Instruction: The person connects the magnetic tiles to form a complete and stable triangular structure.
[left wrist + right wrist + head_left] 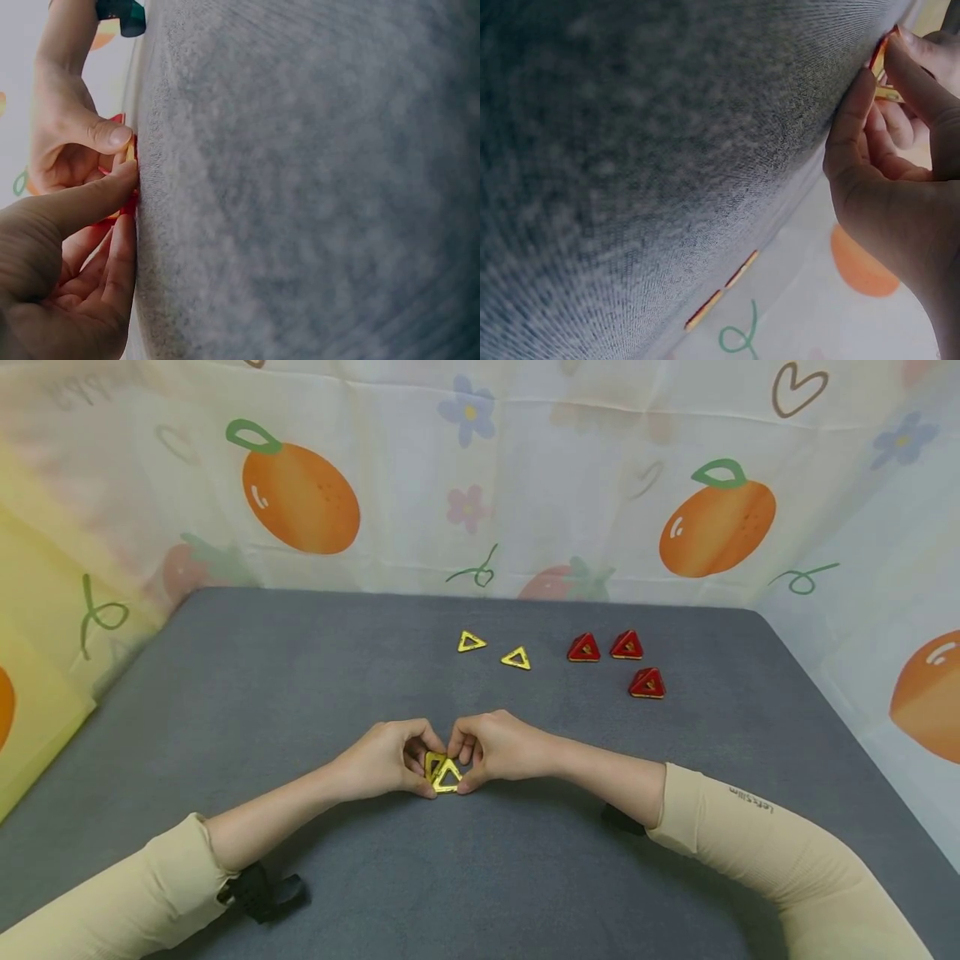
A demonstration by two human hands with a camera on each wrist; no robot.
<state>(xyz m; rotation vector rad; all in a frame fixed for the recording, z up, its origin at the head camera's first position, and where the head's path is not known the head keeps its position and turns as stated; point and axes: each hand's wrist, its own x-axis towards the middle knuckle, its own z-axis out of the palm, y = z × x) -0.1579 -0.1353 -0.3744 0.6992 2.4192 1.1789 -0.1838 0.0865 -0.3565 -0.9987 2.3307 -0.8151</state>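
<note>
Two yellow triangular frame tiles meet at an angle between the hands in the head view: a front tile and a second tile to its left. My left hand pinches them from the left, thumb low and fingers above. From the right, my right hand pinches the front tile at its top and lower right corners. In the right wrist view, one tile juts out behind the fingers. Red edges show between the hands in the left wrist view, close to the tabletop. Fingers hide part of the tiles.
Two loose yellow triangular tiles, one left and one right, lie flat beyond the hands. Farther right stand three red pyramids. The grey table ends at a fruit-printed curtain.
</note>
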